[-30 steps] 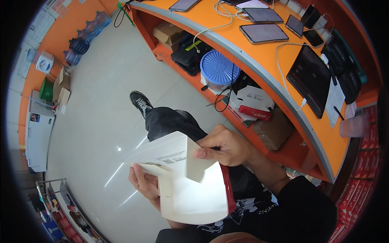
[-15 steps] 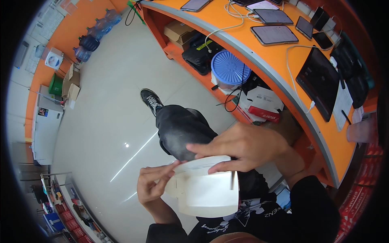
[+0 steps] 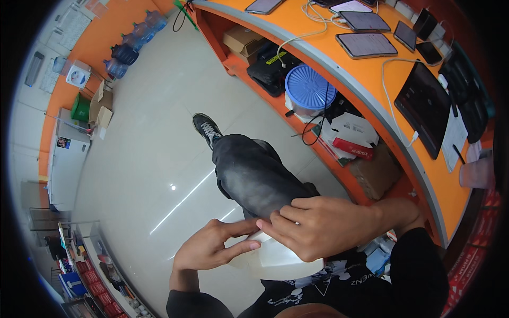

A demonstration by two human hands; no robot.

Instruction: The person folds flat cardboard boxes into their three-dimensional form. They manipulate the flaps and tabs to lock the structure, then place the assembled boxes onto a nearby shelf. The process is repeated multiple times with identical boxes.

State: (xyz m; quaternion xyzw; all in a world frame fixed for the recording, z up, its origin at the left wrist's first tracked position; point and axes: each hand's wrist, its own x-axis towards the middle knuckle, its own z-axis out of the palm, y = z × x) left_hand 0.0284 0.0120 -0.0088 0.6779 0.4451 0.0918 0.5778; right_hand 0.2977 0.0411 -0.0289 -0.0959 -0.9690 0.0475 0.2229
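A white cardboard box [image 3: 281,265] with a pale, glossy inside is held over my lap, partly hidden by my hands. My left hand [image 3: 214,246] pinches its far left corner between thumb and fingers. Bent over the far edge, the fingers of my right hand [image 3: 318,225] close on the cardboard near the left fingertips. The back of this hand covers the right part of the box. Below the hands is my dark trouser leg [image 3: 249,175].
To the right curves an orange counter [image 3: 366,66] bearing several phones, a tablet [image 3: 424,108] and charging cables. Its lower shelf holds a blue-lidded tub [image 3: 310,87], a black case [image 3: 268,71] and cartons. Water jugs [image 3: 124,53] stand by the far left wall.
My right hand has come down and curled over the box's far edge, covering more of it. The left hand has shifted right along its corner, meeting the right fingertips.
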